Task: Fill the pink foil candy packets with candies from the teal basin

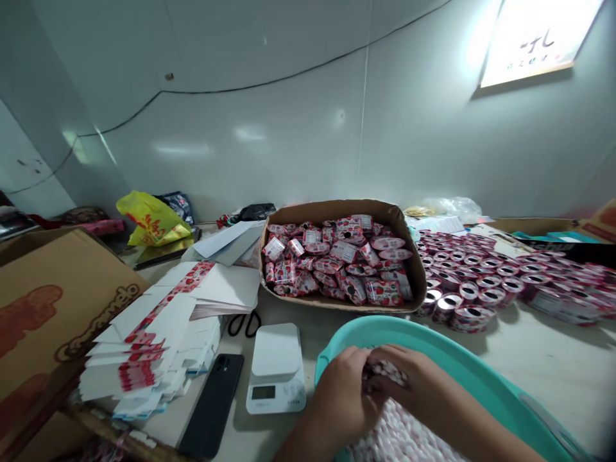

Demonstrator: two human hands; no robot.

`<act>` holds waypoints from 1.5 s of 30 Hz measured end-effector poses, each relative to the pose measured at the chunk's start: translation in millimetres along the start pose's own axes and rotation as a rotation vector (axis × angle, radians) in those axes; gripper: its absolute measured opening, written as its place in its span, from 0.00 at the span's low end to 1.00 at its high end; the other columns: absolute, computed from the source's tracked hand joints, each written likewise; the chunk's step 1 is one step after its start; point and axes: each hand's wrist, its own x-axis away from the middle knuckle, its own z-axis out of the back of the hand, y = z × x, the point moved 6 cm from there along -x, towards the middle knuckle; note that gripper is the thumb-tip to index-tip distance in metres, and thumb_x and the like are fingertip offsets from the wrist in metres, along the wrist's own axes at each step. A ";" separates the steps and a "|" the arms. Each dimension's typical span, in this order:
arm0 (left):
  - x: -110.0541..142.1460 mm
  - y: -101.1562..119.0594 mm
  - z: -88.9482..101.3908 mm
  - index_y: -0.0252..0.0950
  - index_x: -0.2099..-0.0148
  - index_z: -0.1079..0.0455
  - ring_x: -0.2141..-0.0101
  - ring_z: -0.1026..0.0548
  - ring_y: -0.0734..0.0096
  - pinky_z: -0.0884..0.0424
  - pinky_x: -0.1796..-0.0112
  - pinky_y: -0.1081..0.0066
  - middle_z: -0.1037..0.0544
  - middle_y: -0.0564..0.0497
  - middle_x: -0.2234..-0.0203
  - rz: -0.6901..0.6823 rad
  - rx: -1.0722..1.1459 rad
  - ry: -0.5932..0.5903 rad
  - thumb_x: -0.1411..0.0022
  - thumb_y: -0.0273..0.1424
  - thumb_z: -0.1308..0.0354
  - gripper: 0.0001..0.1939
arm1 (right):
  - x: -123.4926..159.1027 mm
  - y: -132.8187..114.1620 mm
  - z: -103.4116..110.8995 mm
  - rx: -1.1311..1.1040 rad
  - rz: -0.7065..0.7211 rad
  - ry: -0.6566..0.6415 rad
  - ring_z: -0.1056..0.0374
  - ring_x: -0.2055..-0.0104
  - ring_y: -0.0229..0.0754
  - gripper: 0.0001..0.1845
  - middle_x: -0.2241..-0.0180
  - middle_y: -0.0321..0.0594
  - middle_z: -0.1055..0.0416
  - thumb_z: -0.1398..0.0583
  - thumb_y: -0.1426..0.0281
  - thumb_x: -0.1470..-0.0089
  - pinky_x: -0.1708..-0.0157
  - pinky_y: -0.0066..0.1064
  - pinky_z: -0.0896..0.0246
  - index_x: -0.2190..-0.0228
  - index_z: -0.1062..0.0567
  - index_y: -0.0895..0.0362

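Both my hands are inside a teal plastic basin (pixel 462 362) heaped with small pink-and-white candies (pixel 404 439). My left hand (pixel 344 394) is curled, fingers closed round a clump of the candies. My right hand (pixel 414 382) faces it, fingers bent and pressed on the same clump (pixel 382 372). The fingertips of both hands meet over the candies and are partly hidden by them.
A white digital scale (pixel 276 367) and a black phone (pixel 212 404) lie left of the basin. Behind stands a cardboard box (pixel 337 210) of strawberry-print packets, with several small open cans (pixel 471 282) to its right. Flat white cartons (pixel 158 340), scissors (pixel 243 324), a brown carton (pixel 43 308) lie left.
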 end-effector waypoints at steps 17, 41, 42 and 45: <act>1.6 -6.7 1.0 0.40 0.50 0.25 0.56 0.24 0.62 0.29 0.54 0.66 0.23 0.49 0.56 0.053 0.144 0.057 0.49 0.28 0.36 0.21 | 4.0 12.2 15.6 0.030 -0.054 0.023 0.31 0.70 0.42 0.13 0.66 0.39 0.25 0.46 0.57 0.39 0.70 0.31 0.38 0.60 0.30 0.53; -3.2 -5.3 -1.8 0.39 0.55 0.28 0.57 0.23 0.63 0.29 0.54 0.65 0.21 0.49 0.59 0.092 0.034 0.025 0.43 0.27 0.40 0.12 | 8.4 16.7 33.6 0.148 -0.153 0.175 0.31 0.65 0.40 0.11 0.61 0.41 0.24 0.39 0.64 0.43 0.68 0.30 0.41 0.60 0.22 0.55; -2.7 -6.0 -1.8 0.39 0.55 0.28 0.57 0.23 0.63 0.29 0.54 0.65 0.21 0.49 0.59 0.100 0.039 0.024 0.43 0.28 0.40 0.12 | 8.0 16.7 29.8 0.143 -0.170 0.160 0.31 0.66 0.40 0.11 0.63 0.40 0.24 0.39 0.62 0.43 0.70 0.29 0.42 0.62 0.22 0.54; -1.6 -7.7 -1.3 0.40 0.52 0.29 0.55 0.23 0.62 0.29 0.52 0.63 0.21 0.48 0.56 0.112 0.062 0.039 0.44 0.28 0.39 0.16 | 6.7 17.2 21.6 0.107 -0.201 0.103 0.33 0.71 0.38 0.07 0.68 0.37 0.23 0.39 0.65 0.44 0.74 0.28 0.46 0.65 0.22 0.54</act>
